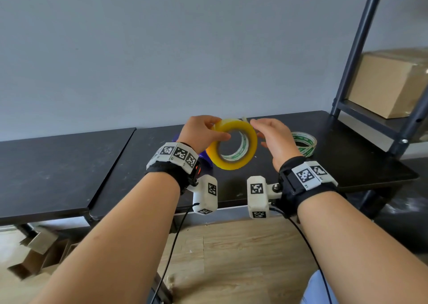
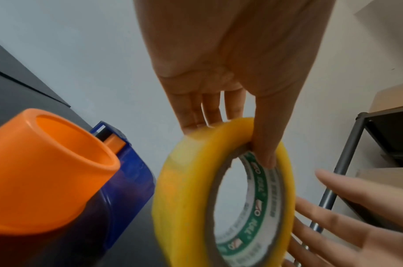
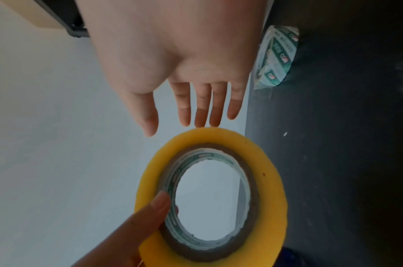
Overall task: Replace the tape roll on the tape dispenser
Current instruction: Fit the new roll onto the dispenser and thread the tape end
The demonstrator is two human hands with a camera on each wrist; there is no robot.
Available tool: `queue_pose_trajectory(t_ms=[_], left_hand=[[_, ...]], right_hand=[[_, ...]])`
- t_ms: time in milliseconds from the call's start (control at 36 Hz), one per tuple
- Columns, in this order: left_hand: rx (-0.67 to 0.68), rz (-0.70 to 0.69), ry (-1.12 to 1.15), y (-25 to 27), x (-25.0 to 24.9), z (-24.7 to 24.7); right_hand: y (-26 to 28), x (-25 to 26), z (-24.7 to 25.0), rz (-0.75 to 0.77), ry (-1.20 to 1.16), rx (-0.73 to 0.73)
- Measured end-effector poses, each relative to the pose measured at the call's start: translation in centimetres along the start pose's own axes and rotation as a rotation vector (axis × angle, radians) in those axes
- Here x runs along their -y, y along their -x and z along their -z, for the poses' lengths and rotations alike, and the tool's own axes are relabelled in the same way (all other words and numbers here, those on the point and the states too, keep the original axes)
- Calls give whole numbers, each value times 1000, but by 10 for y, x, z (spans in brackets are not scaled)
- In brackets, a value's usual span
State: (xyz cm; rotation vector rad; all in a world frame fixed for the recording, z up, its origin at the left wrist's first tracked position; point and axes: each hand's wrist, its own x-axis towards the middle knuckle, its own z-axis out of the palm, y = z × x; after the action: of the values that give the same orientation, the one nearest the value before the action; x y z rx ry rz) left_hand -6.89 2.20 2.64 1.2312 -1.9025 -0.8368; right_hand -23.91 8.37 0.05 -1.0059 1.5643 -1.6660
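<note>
My left hand (image 1: 203, 130) holds a full yellow tape roll (image 1: 231, 144) upright in the air above the black table (image 1: 347, 165), thumb inside the core and fingers over the outer rim (image 2: 195, 124). My right hand (image 1: 271, 137) hovers just right of the roll with fingers straight (image 3: 202, 112), their tips close to the roll's rim (image 3: 209, 133) but apart from it. The blue tape dispenser (image 2: 127, 180) with its orange hub (image 2: 47, 171) lies on the table under my left wrist, mostly hidden in the head view (image 1: 203, 155).
A nearly used-up roll with green-and-white core (image 1: 303, 144) lies flat on the table to the right. A dark metal shelf (image 1: 361, 49) with a cardboard box (image 1: 389, 84) stands at the right. A second table (image 1: 58, 171) adjoins on the left.
</note>
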Motion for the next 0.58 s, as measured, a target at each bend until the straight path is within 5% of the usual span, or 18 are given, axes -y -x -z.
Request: queue_pose_trajectory(t_ms=[583], left_hand=[[-60, -60, -27, 27, -2, 45]], right_hand=[[18, 32, -37, 120, 80, -17]])
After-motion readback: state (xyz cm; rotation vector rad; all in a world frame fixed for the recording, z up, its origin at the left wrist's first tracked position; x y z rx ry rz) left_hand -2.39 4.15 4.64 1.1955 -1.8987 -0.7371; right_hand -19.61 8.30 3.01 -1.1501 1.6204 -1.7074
